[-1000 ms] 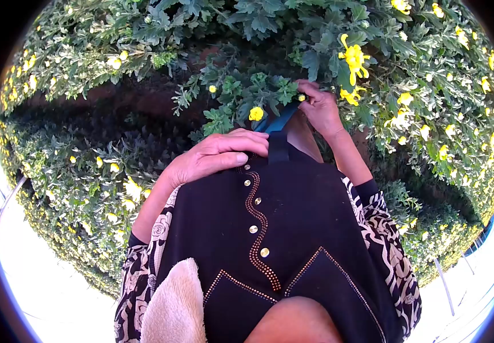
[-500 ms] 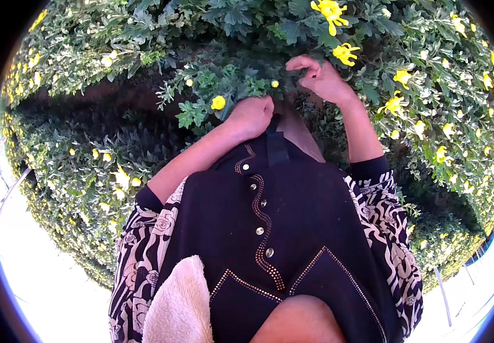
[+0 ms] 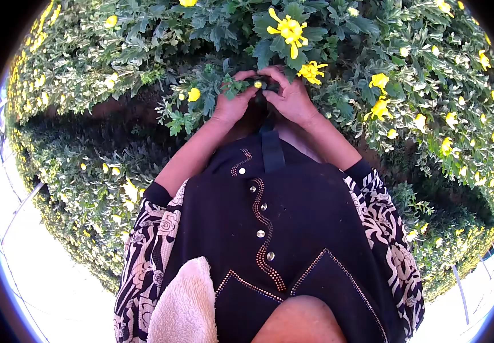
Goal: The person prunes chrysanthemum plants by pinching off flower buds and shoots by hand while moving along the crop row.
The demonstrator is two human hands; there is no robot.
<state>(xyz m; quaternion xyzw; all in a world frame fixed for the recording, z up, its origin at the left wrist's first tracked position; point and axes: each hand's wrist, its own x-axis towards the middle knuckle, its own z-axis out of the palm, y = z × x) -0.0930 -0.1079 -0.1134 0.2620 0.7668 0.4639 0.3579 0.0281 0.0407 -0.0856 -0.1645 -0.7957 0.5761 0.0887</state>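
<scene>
Since the earlier frame the two hands have come together: the right hand (image 3: 292,100) has moved in toward the left hand (image 3: 233,104), and both now meet around a small yellow chrysanthemum bud (image 3: 258,84). The bud shows between the fingers, at the near edge of the leafy chrysanthemum row (image 3: 213,34). Its yellow top faces the camera; its stem is hidden, so its long axis cannot be told.

Both hands are bent inward, thumb and forefinger curved on either side of the bud. Whether the fingertips pinch the bud, its stem or leaves cannot be told, as the space between them is dark and the left fingers are partly covered by foliage (image 3: 234,86). An open spidery yellow flower (image 3: 311,72) lies just beyond the right hand, a larger yellow bloom (image 3: 288,32) farther out, and a rounder yellow flower (image 3: 194,94) left of the left hand.

Below the wrists, a dark strap (image 3: 272,151) lies over the black studded garment (image 3: 310,211), its upper end lost in shadow. A pale fleecy cloth (image 3: 184,306) is cut off by the bottom edge of the view.
</scene>
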